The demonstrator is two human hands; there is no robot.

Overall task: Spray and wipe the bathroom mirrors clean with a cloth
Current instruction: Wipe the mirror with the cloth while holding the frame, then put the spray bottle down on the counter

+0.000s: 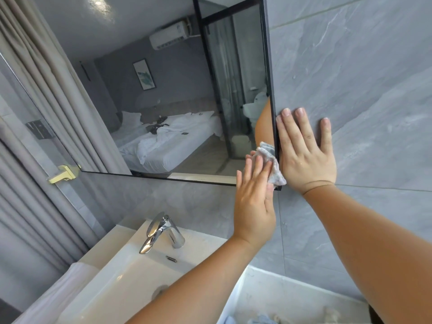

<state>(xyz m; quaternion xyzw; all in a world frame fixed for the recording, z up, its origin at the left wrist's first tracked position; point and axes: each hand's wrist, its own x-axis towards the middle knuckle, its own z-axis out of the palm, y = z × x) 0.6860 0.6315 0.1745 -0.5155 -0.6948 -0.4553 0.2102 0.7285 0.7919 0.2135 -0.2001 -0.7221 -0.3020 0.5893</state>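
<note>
A black-framed mirror hangs on the grey tiled wall and reflects a bedroom with a white bed. My left hand presses a small grey-white cloth flat against the mirror's lower right corner, fingers straight. My right hand lies flat on the wall tile just right of the mirror's edge, fingers spread. No spray bottle is in view.
A white basin with a chrome tap sits below the mirror. A beige curtain hangs at the left. At the bottom right is a pale ledge with some bluish cloth on it.
</note>
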